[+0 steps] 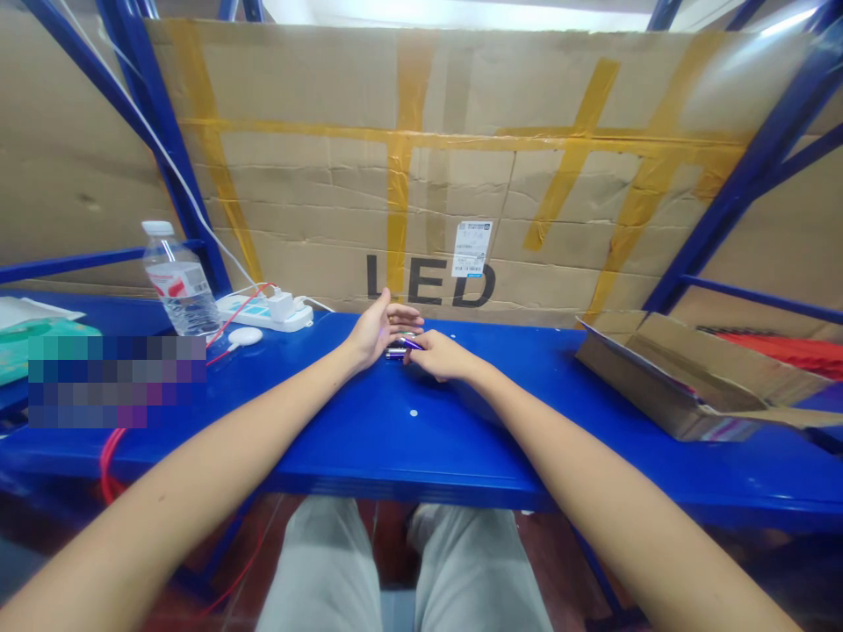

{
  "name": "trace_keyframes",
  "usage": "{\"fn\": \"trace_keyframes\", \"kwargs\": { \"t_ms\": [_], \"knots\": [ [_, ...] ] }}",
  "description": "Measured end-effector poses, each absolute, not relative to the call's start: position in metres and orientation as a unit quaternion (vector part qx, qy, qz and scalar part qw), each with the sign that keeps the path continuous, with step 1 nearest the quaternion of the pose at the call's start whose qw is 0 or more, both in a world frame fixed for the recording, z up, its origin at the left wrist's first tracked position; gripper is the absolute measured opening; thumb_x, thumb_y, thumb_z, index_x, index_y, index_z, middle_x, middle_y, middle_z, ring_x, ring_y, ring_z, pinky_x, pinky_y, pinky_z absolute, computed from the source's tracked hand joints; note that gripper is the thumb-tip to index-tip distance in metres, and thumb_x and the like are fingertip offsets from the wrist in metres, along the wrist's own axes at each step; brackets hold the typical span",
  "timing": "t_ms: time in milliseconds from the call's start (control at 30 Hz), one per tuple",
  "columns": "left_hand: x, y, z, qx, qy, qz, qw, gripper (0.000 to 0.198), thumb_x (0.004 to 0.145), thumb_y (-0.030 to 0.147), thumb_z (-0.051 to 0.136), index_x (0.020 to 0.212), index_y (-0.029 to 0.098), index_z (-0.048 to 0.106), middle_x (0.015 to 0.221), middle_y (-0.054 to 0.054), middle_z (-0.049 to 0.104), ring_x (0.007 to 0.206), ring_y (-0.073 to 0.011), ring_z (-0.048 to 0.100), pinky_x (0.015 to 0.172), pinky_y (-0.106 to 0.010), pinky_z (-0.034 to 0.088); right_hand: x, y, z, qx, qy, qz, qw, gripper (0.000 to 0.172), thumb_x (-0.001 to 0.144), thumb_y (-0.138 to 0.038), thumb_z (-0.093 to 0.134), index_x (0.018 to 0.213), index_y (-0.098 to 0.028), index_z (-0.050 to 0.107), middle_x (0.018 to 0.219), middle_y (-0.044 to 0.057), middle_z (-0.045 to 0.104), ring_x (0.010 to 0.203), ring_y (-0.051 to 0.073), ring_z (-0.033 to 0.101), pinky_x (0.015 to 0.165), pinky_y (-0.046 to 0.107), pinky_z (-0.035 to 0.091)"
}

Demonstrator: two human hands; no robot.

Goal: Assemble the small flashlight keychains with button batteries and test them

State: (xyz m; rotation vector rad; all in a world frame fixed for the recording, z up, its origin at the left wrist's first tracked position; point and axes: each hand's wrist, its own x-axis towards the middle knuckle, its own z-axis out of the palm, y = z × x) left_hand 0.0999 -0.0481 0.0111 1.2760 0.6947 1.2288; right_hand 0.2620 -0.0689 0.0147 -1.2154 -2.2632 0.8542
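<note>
My left hand (pixel 382 333) rests on its side near the back middle of the blue table (pixel 414 448), its palm facing right and its fingers apart, with nothing in its grasp. Close beside it, my right hand (pixel 441 354) is closed on a purple pen-like object (pixel 412 344), whose far end reaches toward my left palm. Just below that object, a second dark, shiny pen-like piece (pixel 395 354) lies on the table between the hands. Other small items there are partly hidden by the fingers.
At the left are a water bottle (pixel 183 285), a white power strip (pixel 263 311), a round white charger (pixel 245 337) and a red cable (pixel 109 465). An open cardboard box (pixel 685 386) stands right. Behind rises a large taped carton (pixel 316 211) between blue posts.
</note>
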Motion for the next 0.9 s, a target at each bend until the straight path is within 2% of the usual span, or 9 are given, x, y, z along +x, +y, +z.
{"fn": "trace_keyframes", "kwargs": {
  "t_ms": [400,600,900],
  "knots": [
    [0.0993,-0.0485,0.0122,0.529,0.313,0.525,0.588,0.069,0.093,0.069,0.034,0.085,0.012,0.072,0.092,-0.017,0.076,0.09,-0.0271,0.071,0.087,-0.04,0.053,0.2626,-0.0687,0.0142,-0.439,-0.832,0.278,0.196,0.033,0.084,-0.018,0.052,0.111,-0.018,0.07,0.067,0.001,0.063,0.042,0.01,0.048,0.039,0.021,0.038],
    [0.0995,-0.049,0.0127,0.53,0.308,0.523,0.593,0.069,0.095,0.068,0.033,0.085,0.012,0.072,0.093,-0.016,0.075,0.088,-0.0258,0.071,0.085,-0.039,0.053,0.2625,-0.0692,0.0144,-0.434,-0.835,0.276,0.196,0.035,0.084,-0.016,0.05,0.113,-0.018,0.069,0.064,0.0,0.061,0.044,0.01,0.048,0.042,0.021,0.039],
    [0.0999,-0.0484,0.0122,0.534,0.305,0.524,0.59,0.07,0.094,0.069,0.033,0.084,0.012,0.073,0.091,-0.017,0.075,0.088,-0.0258,0.071,0.085,-0.039,0.053,0.2626,-0.0684,0.0135,-0.433,-0.839,0.268,0.191,0.035,0.085,-0.019,0.05,0.115,-0.018,0.069,0.071,0.002,0.065,0.043,0.01,0.049,0.042,0.022,0.039]
  ]
}}
